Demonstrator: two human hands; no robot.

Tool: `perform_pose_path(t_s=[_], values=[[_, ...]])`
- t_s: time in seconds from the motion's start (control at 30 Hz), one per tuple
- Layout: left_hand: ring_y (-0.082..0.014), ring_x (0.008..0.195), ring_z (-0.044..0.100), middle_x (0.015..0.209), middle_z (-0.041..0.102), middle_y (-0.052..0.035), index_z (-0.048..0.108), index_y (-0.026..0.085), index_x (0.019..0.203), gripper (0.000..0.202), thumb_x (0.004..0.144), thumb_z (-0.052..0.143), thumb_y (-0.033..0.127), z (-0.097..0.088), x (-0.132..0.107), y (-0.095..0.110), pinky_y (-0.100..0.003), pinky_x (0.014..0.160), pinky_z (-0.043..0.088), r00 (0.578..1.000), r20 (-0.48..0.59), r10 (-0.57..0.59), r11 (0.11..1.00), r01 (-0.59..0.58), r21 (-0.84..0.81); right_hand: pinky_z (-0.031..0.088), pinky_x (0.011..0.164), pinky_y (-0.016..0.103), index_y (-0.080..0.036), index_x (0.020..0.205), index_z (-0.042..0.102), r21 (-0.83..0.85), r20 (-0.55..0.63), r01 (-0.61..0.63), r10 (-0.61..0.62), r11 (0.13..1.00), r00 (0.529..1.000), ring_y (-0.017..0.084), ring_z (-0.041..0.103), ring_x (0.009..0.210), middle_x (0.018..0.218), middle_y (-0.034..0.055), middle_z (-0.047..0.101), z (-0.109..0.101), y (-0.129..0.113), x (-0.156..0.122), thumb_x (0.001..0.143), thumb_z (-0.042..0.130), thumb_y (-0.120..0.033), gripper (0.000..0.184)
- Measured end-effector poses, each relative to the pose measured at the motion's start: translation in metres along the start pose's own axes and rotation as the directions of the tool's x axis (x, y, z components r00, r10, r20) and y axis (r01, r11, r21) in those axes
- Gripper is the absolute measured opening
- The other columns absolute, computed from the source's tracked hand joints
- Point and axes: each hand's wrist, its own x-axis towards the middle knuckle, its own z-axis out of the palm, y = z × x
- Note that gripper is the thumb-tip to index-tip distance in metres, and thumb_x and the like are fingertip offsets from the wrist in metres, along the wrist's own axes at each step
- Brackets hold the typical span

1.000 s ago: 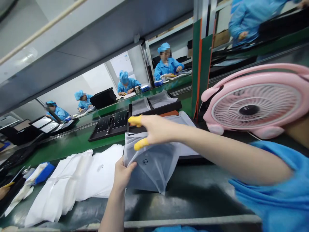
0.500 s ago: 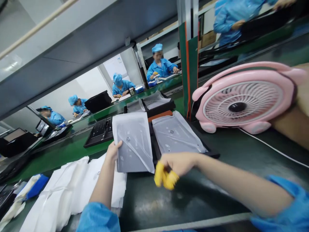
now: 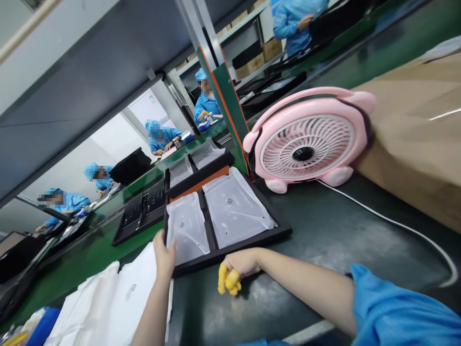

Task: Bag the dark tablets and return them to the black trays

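Note:
A black tray (image 3: 248, 242) lies on the bench with two compartments, each holding a flat grey item in a translucent bag. My left hand (image 3: 164, 257) is at the tray's left edge, thumb apart from the fingers, beside the smaller bagged item (image 3: 187, 226). In the right compartment lies the larger bagged item (image 3: 236, 206). My right hand (image 3: 243, 264) hovers in front of the tray, fingers curled in, with yellow finger covers (image 3: 229, 279) on them. Nothing shows in its grasp. White bags (image 3: 126, 288) lie in a pile under and beside my left forearm.
A pink fan (image 3: 306, 144) stands right of the tray, its white cord (image 3: 392, 221) trailing across the bench. Behind are another tray with bagged items (image 3: 201, 163) and a black tray (image 3: 140, 211). A green post (image 3: 230, 105) rises behind. Several co-workers in blue sit across the line.
The smaller bagged item, held up by my left hand before, now lies in the tray's left compartment. My left hand has lowered away from it. The view has shifted and tilted.

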Motion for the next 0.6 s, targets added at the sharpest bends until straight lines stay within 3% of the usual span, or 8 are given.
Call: perform_pose_path(t_s=[0.07,0.13,0.17,0.2,0.33,0.43,0.5,0.6], values=[[-0.0183,0.084,0.061,0.08,0.06,-0.0053,0.056,0.017,0.081,0.009,0.073,0.06,0.02,0.0,-0.047,-0.01,-0.026,0.073,0.048,0.954,0.148,-0.26,0.936,0.287,-0.203,0.04,0.045,0.013,-0.007,0.071,0.067,-0.036,0.083,-0.05,0.052,0.998,0.995,0.006,0.054,0.046,0.057,0.0015,0.063,0.003,0.002,0.001,0.046,0.075,-0.032,0.036],[-0.0184,0.077,0.063,0.078,0.06,-0.0091,0.054,0.013,0.078,0.014,0.08,0.054,0.027,0.012,-0.082,-0.018,-0.026,0.066,0.049,0.746,0.358,-0.561,0.697,0.659,-0.281,0.04,0.044,0.013,-0.007,0.069,0.067,-0.073,0.179,-0.118,0.13,0.99,0.975,0.007,0.056,0.049,0.063,0.0036,0.065,0.006,0.004,0.004,0.04,0.077,-0.032,0.039],[-0.0187,0.078,0.063,0.082,0.06,-0.0121,0.053,0.011,0.082,0.019,0.083,0.049,0.03,0.023,-0.092,-0.019,-0.026,0.066,0.05,0.688,0.396,-0.608,0.606,0.725,-0.328,0.04,0.044,0.013,-0.007,0.067,0.066,-0.083,0.217,-0.145,0.159,0.986,0.963,0.008,0.057,0.052,0.067,0.0045,0.066,0.008,0.005,0.005,0.037,0.079,-0.031,0.04],[-0.0188,0.078,0.063,0.083,0.06,-0.0138,0.053,0.01,0.085,0.023,0.085,0.046,0.032,0.036,-0.097,-0.018,-0.026,0.065,0.05,0.673,0.393,-0.626,0.556,0.739,-0.379,0.041,0.045,0.013,-0.007,0.066,0.066,-0.08,0.237,-0.158,0.173,0.984,0.956,0.009,0.059,0.055,0.07,0.005,0.066,0.01,0.006,0.006,0.035,0.079,-0.029,0.04],[-0.0107,0.056,0.059,0.068,0.058,-0.0043,0.051,0.014,0.077,0.011,0.083,0.049,0.023,0.079,-0.086,-0.001,-0.019,0.054,0.049,0.737,0.196,-0.647,0.538,0.624,-0.567,0.044,0.049,0.014,-0.008,0.064,0.064,-0.009,0.22,-0.135,0.134,0.991,0.966,0.009,0.06,0.059,0.069,0.0029,0.066,0.013,0.01,0.008,0.033,0.081,-0.026,0.039],[-0.0075,0.048,0.055,0.058,0.054,0.0012,0.048,0.016,0.066,0.015,0.078,0.05,0.008,0.077,-0.071,0.013,-0.016,0.051,0.048,0.767,0.123,-0.629,0.572,0.565,-0.595,0.043,0.046,0.012,-0.008,0.068,0.066,-0.031,0.217,-0.097,0.101,0.995,0.971,0.007,0.058,0.05,0.062,0.0008,0.065,0.01,0.013,0.006,0.036,0.08,-0.033,0.043],[-0.0085,0.052,0.057,0.055,0.053,0.0019,0.047,0.017,0.061,0.019,0.074,0.047,0.004,0.059,-0.06,0.022,-0.018,0.054,0.05,0.871,0.039,-0.49,0.729,0.434,-0.529,0.043,0.045,0.012,-0.009,0.069,0.067,-0.05,0.222,-0.075,0.084,0.996,0.972,0.006,0.056,0.047,0.058,-0.001,0.063,0.008,0.014,0.006,0.036,0.079,-0.036,0.045],[-0.0147,0.064,0.061,0.058,0.058,0.0002,0.053,0.018,0.062,0.015,0.07,0.048,0.007,0.029,-0.031,0.038,-0.025,0.059,0.053,0.997,0.016,-0.076,0.964,0.078,-0.254,0.045,0.047,0.012,-0.011,0.069,0.067,-0.035,0.241,-0.085,0.091,0.996,0.966,0.006,0.058,0.048,0.06,-0.0018,0.064,0.003,0.018,0.009,0.032,0.081,-0.035,0.046]])
